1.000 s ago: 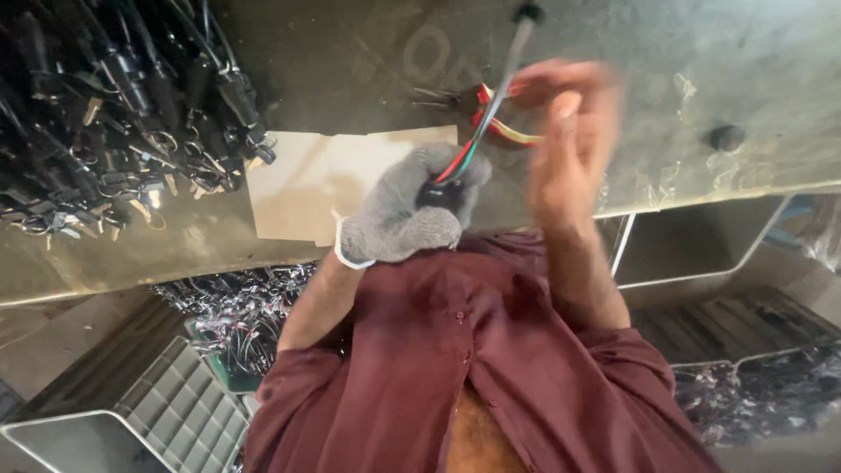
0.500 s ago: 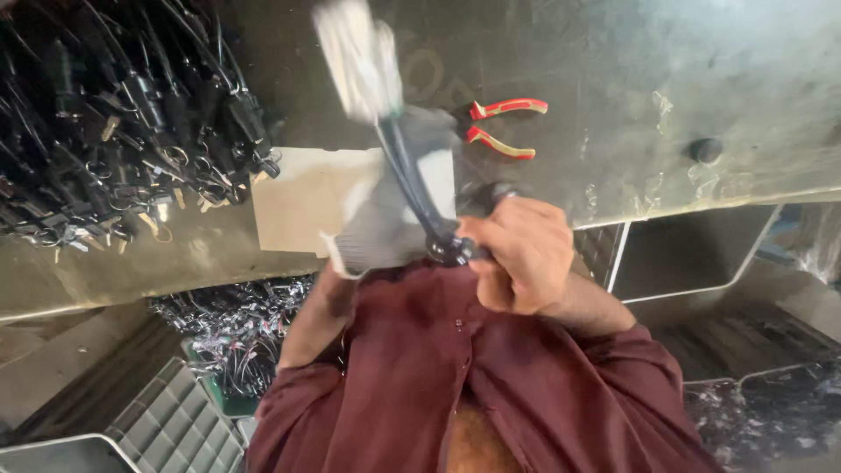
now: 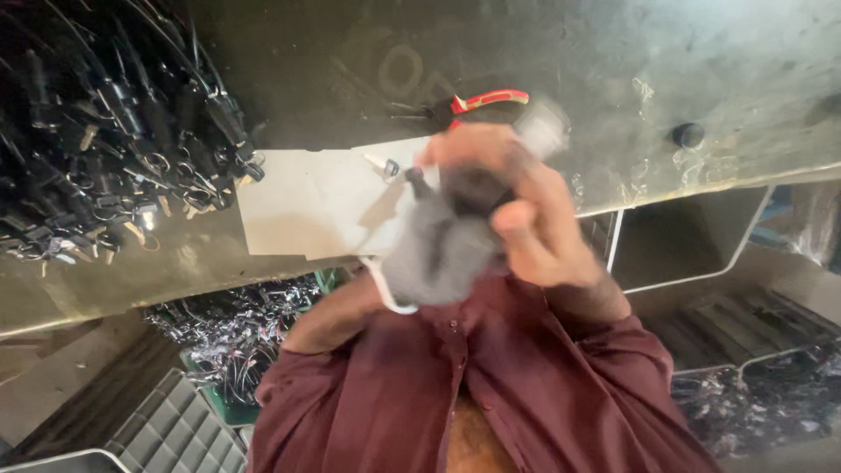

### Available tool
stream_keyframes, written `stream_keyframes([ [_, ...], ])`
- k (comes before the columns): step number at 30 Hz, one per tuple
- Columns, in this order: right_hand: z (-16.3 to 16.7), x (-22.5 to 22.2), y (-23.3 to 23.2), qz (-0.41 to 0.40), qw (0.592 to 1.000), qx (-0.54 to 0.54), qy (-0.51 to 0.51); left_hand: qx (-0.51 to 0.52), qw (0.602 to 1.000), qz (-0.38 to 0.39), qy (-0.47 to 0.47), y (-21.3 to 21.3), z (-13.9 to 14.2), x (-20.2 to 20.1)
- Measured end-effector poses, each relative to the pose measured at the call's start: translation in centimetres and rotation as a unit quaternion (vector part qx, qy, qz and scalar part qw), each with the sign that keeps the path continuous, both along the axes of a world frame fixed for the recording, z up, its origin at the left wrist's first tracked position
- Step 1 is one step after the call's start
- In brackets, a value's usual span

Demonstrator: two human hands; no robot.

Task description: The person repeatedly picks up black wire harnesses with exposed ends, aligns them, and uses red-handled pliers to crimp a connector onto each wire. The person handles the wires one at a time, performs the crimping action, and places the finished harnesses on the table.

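While the wide grey metal workbench (image 3: pixel 613 79) fills the upper part of the view, a big heap of black cable pieces (image 3: pixel 105 131) lies on its left side. A pale cardboard sheet (image 3: pixel 307 206) lies near the table edge. The grey-gloved left hand (image 3: pixel 438 250) and the bare right hand (image 3: pixel 534 228) are closed together around a dark blurred part (image 3: pixel 477 188); what it is, I cannot tell. Red-handled pliers (image 3: pixel 486 101) lie just behind the hands.
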State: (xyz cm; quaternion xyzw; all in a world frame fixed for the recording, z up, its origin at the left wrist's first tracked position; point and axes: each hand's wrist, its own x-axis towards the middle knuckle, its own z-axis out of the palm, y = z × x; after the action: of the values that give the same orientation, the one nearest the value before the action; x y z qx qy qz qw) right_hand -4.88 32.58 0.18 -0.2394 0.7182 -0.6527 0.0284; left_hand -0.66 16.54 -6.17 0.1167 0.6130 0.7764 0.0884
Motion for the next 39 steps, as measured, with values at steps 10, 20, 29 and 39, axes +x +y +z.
stream_keyframes([
  [10,-1.1,-0.5,1.3,-0.056,0.955,-0.291,0.023,0.021,0.972,-0.235,-0.019,-1.4,3.2,-0.9],
  [20,-5.3,-3.9,-0.2,-0.108,0.956,-0.103,-0.253,0.324,0.908,-0.179,-0.196,-4.8,-0.4,-2.6],
  [29,-10.6,3.2,1.3,-0.04,0.977,0.087,-0.19,-0.031,0.987,0.158,-0.021,-2.3,-0.5,-2.2],
  [39,-9.6,1.8,0.8,0.005,0.987,0.158,0.034,-0.151,0.978,0.144,-0.025,-3.9,-0.6,-1.1],
])
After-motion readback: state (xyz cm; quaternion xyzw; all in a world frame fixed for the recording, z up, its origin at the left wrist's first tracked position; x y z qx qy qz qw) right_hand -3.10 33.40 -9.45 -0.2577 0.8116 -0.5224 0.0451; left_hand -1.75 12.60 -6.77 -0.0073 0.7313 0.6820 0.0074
